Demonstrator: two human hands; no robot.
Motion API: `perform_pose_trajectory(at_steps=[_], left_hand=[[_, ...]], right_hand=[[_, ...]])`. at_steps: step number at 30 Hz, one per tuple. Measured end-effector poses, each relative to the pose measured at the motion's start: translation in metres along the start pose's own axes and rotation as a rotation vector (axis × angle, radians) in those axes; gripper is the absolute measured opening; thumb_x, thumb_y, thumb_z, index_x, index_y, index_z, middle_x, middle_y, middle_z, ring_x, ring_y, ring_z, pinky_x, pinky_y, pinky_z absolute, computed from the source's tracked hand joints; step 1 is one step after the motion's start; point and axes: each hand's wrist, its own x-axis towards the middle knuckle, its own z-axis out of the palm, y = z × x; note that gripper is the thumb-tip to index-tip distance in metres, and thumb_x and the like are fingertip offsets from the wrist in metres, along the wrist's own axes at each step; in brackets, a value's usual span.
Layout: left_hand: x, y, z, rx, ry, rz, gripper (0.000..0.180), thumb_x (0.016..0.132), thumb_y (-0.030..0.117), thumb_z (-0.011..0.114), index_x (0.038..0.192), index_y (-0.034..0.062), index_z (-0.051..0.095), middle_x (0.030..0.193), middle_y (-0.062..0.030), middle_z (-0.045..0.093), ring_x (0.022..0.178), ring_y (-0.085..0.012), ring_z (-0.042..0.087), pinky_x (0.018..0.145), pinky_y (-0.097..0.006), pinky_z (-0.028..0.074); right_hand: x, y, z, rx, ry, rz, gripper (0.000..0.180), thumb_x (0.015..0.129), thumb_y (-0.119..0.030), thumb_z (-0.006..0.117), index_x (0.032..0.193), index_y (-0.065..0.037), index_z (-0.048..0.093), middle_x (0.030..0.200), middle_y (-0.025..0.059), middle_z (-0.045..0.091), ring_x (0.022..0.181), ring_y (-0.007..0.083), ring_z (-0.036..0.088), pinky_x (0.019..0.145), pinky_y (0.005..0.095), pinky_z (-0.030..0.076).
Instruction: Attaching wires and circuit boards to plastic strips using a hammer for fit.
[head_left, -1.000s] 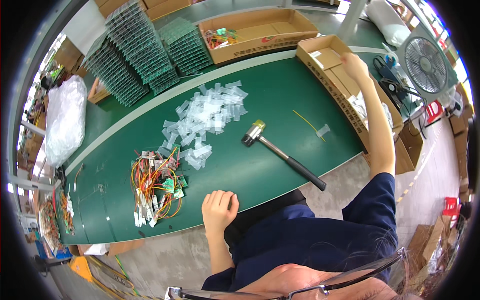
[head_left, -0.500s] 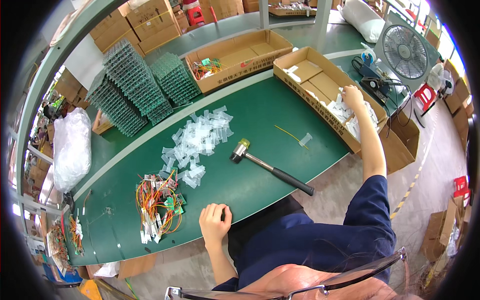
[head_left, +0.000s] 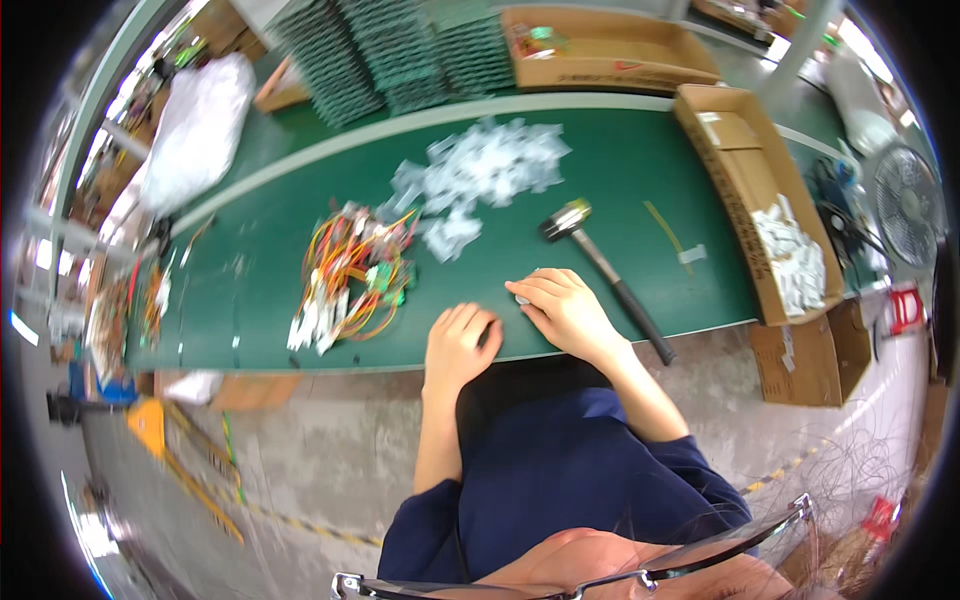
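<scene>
My right hand point(head_left: 568, 312) is at the table's front edge, with its fingertips closed on a small white piece point(head_left: 521, 299); most of that piece is hidden under the fingers. Just left of it, my left hand point(head_left: 459, 345) rests on the edge with fingers curled, and I see nothing in it. A mallet point(head_left: 610, 275) with a black grip lies to the right of my hands. On the left sits a tangle of orange and red wires point(head_left: 345, 270) with white connectors and green circuit boards. Beyond my hands is a heap of clear plastic sleeves point(head_left: 490, 165).
A cardboard box point(head_left: 740, 190) with white pieces point(head_left: 793, 260) stands at the right. One yellow wire point(head_left: 662, 230) and a single sleeve point(head_left: 692, 255) lie near it. Stacked green racks point(head_left: 395, 50), another open carton point(head_left: 610, 70) and a fan point(head_left: 905, 195) stand farther off.
My right hand has come back from the white pieces in the right-hand box to beside my left hand, with a small white piece. The view has turned, shifting the table's things in the picture.
</scene>
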Motion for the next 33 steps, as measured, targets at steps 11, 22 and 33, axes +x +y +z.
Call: perform_pose_trajectory(at_steps=[11, 22, 33], left_hand=[[-0.010, -0.004, 0.002, 0.020, -0.027, -0.048, 0.012, 0.076, 0.009, 0.071, 0.078, 0.0076, 0.060, 0.074, -0.0038, 0.056, 0.067, -0.0229, 0.057, 0.063, -0.035, 0.045], [-0.001, -0.002, -0.003, 0.100, 0.199, -0.008, 0.012, 0.074, 0.003, 0.072, 0.081, 0.0085, 0.064, 0.075, -0.0028, 0.062, 0.068, -0.0215, 0.060, 0.063, -0.034, 0.043], [0.000, -0.076, -0.078, 0.584, 0.102, -0.283, 0.020, 0.083, 0.015, 0.069, 0.103, 0.0106, 0.069, 0.097, -0.0034, 0.062, 0.090, -0.0251, 0.059, 0.078, -0.039, 0.044]], right_hand=[[-0.021, -0.017, 0.037, -0.085, 0.178, 0.347, 0.026, 0.080, -0.012, 0.071, 0.105, -0.007, 0.068, 0.113, 0.0097, 0.058, 0.105, 0.0279, 0.055, 0.091, 0.0413, 0.043], [-0.017, -0.013, 0.033, 0.002, 0.118, 0.191, 0.032, 0.079, 0.003, 0.059, 0.109, -0.007, 0.063, 0.115, 0.0098, 0.059, 0.107, 0.0294, 0.057, 0.094, 0.0415, 0.044], [-0.017, -0.013, 0.035, -0.039, 0.136, 0.120, 0.026, 0.079, 0.000, 0.062, 0.104, -0.006, 0.065, 0.112, 0.0096, 0.059, 0.106, 0.0293, 0.057, 0.093, 0.0419, 0.044]])
